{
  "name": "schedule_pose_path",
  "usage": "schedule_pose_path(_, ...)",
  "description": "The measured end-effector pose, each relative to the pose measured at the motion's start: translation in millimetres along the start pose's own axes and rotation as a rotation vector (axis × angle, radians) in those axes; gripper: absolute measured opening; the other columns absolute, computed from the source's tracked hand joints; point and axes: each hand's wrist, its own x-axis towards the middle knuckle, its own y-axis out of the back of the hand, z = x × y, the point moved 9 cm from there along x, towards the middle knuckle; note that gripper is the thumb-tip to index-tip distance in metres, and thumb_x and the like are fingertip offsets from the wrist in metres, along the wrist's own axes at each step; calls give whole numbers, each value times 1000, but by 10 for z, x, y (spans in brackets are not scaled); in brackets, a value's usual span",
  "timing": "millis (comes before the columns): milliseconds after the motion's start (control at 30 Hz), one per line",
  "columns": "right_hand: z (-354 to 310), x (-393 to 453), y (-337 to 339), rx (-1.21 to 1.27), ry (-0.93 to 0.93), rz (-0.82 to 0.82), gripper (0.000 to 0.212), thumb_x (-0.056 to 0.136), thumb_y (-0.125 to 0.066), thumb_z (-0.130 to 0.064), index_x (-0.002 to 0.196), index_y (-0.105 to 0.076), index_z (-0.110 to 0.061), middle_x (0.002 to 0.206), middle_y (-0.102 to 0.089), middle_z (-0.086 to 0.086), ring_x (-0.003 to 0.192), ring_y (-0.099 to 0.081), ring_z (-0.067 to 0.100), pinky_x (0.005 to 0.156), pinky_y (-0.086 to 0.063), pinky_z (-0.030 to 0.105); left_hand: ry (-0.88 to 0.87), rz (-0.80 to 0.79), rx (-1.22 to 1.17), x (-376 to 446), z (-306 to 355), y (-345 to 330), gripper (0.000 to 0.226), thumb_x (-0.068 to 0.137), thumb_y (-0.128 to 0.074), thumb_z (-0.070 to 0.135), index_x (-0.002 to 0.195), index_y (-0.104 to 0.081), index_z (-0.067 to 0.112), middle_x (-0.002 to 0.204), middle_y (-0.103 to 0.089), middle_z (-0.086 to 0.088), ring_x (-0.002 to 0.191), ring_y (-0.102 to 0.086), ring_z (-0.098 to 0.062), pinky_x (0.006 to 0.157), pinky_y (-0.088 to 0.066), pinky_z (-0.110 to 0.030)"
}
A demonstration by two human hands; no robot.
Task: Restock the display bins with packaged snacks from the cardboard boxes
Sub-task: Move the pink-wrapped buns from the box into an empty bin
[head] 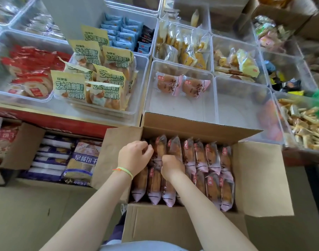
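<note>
Inside the open cardboard box (260, 178): pink bread packets (212, 160) nearly full, both hands curled on some (left hand (134, 156), right hand (172, 166)).
Target bin (149, 91): two packets (184, 86) only.
Left: nearly everything.

An open cardboard box (191, 122) stood directly before the display bins, with packaged snacks (200, 160) standing in two rows inside it. Behind its far flap sat a clear bin (179, 69) holding two packets (182, 86) at its rear, another bin (245, 82) to its right. A second box (28, 145) lay left.
</note>
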Motion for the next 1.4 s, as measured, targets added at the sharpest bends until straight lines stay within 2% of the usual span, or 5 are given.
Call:
schedule_pose_path(533,11,17,100,48,36,150,10,97,-51,-16,88,-56,-18,100,-61,4,92,-64,27,67,-49,33,136,-320,2,7,-65,-270,21,92,-53,30,73,-56,22,83,-57,3,88,-58,-25,66,-39,-29)
schedule_pose_path(800,285,-477,802,485,230,308,7,88,-57,-18,82,-53,-17,88,-53,0,79,-53,20,69,-44,35,239,-359,-495,184,51,-150,77,76,-71,50,143,-44,24,138,-48,7,125,-46,-7,98,-34,-20)
schedule_pose_path(1033,368,-827,1778,1038,344,341,15,95,-49,-2,86,-51,-14,74,-59,1,70,-54,19,66,-48,34,248,-681,-968,296,534,45,68,66,-77,53,122,-62,17,113,-73,-1,106,-69,-20,81,-55,-29)
schedule_pose_path(1233,104,-642,2213,1170,445,227,34,88,-67,-54,111,-60,-30,106,-71,7,103,-68,25,92,-54,55,116,-398,-1158,743,905,588,62,73,-84,27,123,-58,0,103,-73,-13,90,-72,-28,69,-57,-37)
schedule_pose_path(1400,-77,-313,2607,916,440,177,47,72,-84,-32,113,-67,-17,101,-76,-2,97,-71,11,90,-57,34,11,-287,-1110,1320,936,949,61,67,-88,8,120,-57,8,101,-72,-11,91,-71,-28,74,-61,-41)
